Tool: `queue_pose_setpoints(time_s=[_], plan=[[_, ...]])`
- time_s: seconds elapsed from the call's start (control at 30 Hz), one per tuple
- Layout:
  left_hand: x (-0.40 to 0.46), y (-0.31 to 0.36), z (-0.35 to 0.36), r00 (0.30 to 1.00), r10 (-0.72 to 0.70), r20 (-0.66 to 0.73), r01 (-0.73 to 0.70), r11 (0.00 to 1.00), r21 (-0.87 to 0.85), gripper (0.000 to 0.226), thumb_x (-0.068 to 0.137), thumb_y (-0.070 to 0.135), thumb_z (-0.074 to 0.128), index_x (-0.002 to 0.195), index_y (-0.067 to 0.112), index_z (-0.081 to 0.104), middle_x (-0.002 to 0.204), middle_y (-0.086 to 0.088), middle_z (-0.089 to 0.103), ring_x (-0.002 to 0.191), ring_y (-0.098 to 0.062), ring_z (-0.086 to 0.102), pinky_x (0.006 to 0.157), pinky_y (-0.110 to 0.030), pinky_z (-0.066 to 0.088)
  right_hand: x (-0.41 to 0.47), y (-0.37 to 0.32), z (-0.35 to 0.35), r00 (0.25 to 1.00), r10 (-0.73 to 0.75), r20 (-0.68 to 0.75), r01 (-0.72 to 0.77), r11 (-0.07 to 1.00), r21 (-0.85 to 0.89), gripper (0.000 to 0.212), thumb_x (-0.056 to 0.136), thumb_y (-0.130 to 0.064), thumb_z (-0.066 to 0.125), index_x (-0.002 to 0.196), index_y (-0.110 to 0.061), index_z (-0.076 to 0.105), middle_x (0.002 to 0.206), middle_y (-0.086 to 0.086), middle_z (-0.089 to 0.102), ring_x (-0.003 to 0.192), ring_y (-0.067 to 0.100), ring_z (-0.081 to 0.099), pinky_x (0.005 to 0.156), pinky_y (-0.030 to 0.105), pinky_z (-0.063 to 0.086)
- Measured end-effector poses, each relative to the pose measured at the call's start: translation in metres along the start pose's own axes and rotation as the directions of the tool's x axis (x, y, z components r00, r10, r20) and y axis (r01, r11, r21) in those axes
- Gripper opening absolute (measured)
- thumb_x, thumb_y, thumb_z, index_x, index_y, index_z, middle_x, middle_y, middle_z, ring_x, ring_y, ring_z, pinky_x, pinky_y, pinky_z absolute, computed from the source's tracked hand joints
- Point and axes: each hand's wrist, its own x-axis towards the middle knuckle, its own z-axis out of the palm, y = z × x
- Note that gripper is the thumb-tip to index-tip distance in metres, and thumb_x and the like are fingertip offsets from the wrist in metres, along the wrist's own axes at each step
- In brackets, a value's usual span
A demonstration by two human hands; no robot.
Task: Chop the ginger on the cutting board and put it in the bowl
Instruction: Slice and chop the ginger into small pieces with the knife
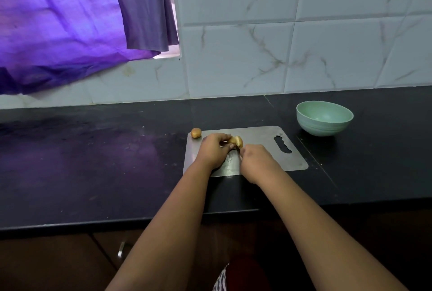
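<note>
Left hand [214, 150] fingers pinching ginger [236, 141] on metal cutting board [264, 148], right hand [256, 162] curled, its grip unclear.

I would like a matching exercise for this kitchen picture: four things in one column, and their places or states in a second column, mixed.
Things:
1. bowl
2. small ginger piece
3. cutting board
4. left hand

Places or states:
A. lies flat on the dark counter, under both hands
B. holds the ginger being cut
C. stands beyond the board's right end, nothing visible inside
D. lies at the board's far left corner

Pairs: 1-C, 2-D, 3-A, 4-B
</note>
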Motion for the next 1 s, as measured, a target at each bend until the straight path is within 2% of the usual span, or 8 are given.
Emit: queue_pose_setpoints(time_s=[0.13, 0.33, 0.47, 0.6, 0.73, 0.83, 0.9, 1.0], plan=[[0.0, -0.001, 0.0, 1.0, 0.026, 0.003, -0.026, 0.999, 0.028, 0.037, 0.092, 0.011, 0.062, 0.128, 0.014, 0.06, 0.123, 0.0, 0.064, 0.112, -0.012, 0.059, 0.094, -0.018, 0.04, -0.01, 0.011, -0.006, 0.999, 0.026, 0.028, -0.027, 0.999, 0.039, 0.012, 0.09, -0.011, 0.045, 0.092, -0.013, 0.057, 0.094, 0.007, 0.053, 0.075, 0.024, 0.056, 0.056, 0.026, 0.042], [-0.003, 0.001, -0.002, 0.999, 0.048, 0.023, -0.05, 0.996, 0.069, 0.045, 0.091, 0.007, 0.057, 0.133, 0.023, 0.058, 0.13, 0.002, 0.057, 0.108, -0.011, 0.059, 0.093, -0.021, 0.045, -0.017, 0.01, -0.027, 0.99, 0.067, 0.122, -0.06, 0.996, -0.064, 0.032, 0.089, -0.004, 0.046, 0.119, -0.011, 0.056, 0.101, 0.008, 0.054, 0.075, 0.019, 0.058, 0.061, 0.027, 0.047], [-0.006, 0.003, -0.001, 0.999, 0.038, -0.018, -0.038, 0.999, 0.002, 0.037, 0.088, 0.023, 0.065, 0.125, 0.02, 0.061, 0.119, 0.005, 0.061, 0.097, -0.008, 0.06, 0.086, -0.019, 0.045, -0.02, 0.014, -0.047, 0.983, 0.031, 0.181, -0.016, 0.996, -0.087, 0.026, 0.091, -0.008, 0.047, 0.114, -0.012, 0.06, 0.101, 0.01, 0.061, 0.074, 0.02, 0.061, 0.06, 0.029, 0.051], [-0.005, 0.007, 0.003, 0.991, -0.011, -0.135, 0.013, 1.0, 0.015, 0.014, 0.09, 0.023, 0.062, 0.103, 0.019, 0.062, 0.097, 0.007, 0.065, 0.089, -0.01, 0.062, 0.076, -0.021, 0.045, -0.023, 0.023, -0.045, 1.0, -0.011, 0.025, 0.006, 0.988, 0.155, 0.027, 0.095, -0.016, 0.044, 0.109, -0.021, 0.067, 0.094, 0.008, 0.061, 0.086, 0.022, 0.063, 0.053, 0.022, 0.041], [-0.004, 0.01, 0.005, 0.975, -0.086, -0.203, 0.094, 0.995, 0.028, 0.008, 0.087, 0.02, 0.062, 0.094, 0.019, 0.059, 0.085, 0.008, 0.061, 0.081, -0.011, 0.06, 0.068, -0.022, 0.043, -0.021, 0.018, -0.021, 0.995, -0.01, -0.103, 0.034, 0.973, 0.227, 0.036, 0.098, -0.017, 0.043, 0.131, -0.02, 0.057, 0.124, 0.007, 0.057, 0.112, 0.023, 0.056, 0.088, 0.027, 0.046], [-0.002, 0.008, 0.002, 0.959, -0.149, -0.241, 0.144, 0.989, -0.04, 0.011, 0.083, 0.021, 0.068, 0.088, 0.018, 0.059, 0.081, 0.008, 0.06, 0.077, -0.009, 0.058, 0.067, -0.021, 0.042, -0.013, 0.019, -0.005, 0.995, 0.022, -0.097, 0.002, 0.971, 0.24, 0.035, 0.096, -0.017, 0.044, 0.127, -0.017, 0.059, 0.118, 0.01, 0.059, 0.102, 0.026, 0.058, 0.083, 0.027, 0.047], [-0.001, 0.007, 0.0, 0.95, -0.204, -0.234, 0.179, 0.976, -0.122, 0.017, 0.082, 0.02, 0.071, 0.092, 0.017, 0.059, 0.079, 0.008, 0.061, 0.075, -0.008, 0.059, 0.069, -0.024, 0.047, -0.008, 0.021, 0.001, 0.995, 0.046, -0.086, -0.026, 0.973, 0.229, 0.034, 0.095, -0.016, 0.044, 0.124, -0.015, 0.061, 0.114, 0.011, 0.06, 0.097, 0.026, 0.059, 0.078, 0.027, 0.047], [0.0, 0.01, -0.001, 0.954, -0.254, -0.157, 0.205, 0.939, -0.278, 0.028, 0.083, 0.015, 0.069, 0.108, 0.022, 0.057, 0.08, 0.002, 0.068, 0.074, -0.013, 0.066, 0.073, -0.031, 0.056, -0.003, 0.025, 0.002, 0.993, 0.074, -0.091, -0.048, 0.966, 0.254, 0.034, 0.096, -0.017, 0.045, 0.126, -0.015, 0.06, 0.12, 0.011, 0.058, 0.104, 0.027, 0.059, 0.083, 0.028, 0.047]])
